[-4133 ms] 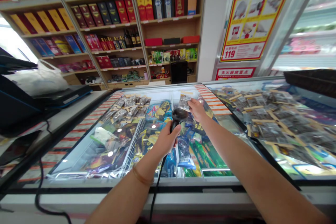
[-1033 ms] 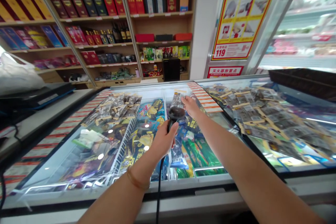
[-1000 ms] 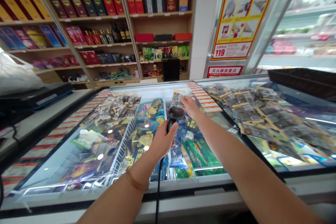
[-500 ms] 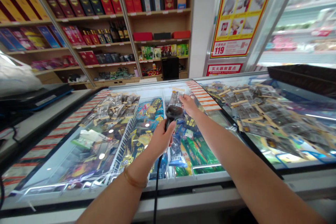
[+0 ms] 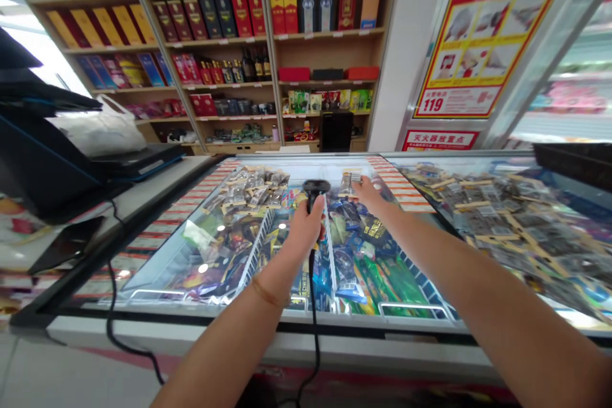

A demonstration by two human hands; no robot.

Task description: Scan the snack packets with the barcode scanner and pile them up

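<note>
Two bare hands reach over a glass-topped freezer (image 5: 119, 331), and one black scanner (image 5: 316, 187) stands out near the middle. Below the scanner's head, the left hand (image 5: 306, 229) has its grip closed firmly round the handle, thumb laid along the near side; one bracelet (image 5: 268, 292) circles that wrist, and one black cord (image 5: 313, 306) hangs down beneath the scanner. To the right of the scanner, just beside it but apart, is one small clear packet (image 5: 347, 184) with a pale top strip. The right hand (image 5: 369, 192) pinches this packet by its right edge, its grip nearly closed with only the packet between thumb and fingers; whether the packet touches the glass, I cannot tell. Left of the scanner lies one pile of similar packets (image 5: 261, 190); well to the right spreads one larger pile (image 5: 497, 204), too crowded to count. Two striped bands run along the glass, one left (image 5: 191, 204) and one right (image 5: 396, 186) of the scanner. Far left, one white plastic bag (image 5: 102, 127) sits above the surface (image 5: 189, 169). Beyond the scanner, one shelf unit (image 5: 329, 48) shows three flat boxes (image 5: 327, 74) in one row. Two red posters (image 5: 482, 44) hang beyond it to the right.
</note>
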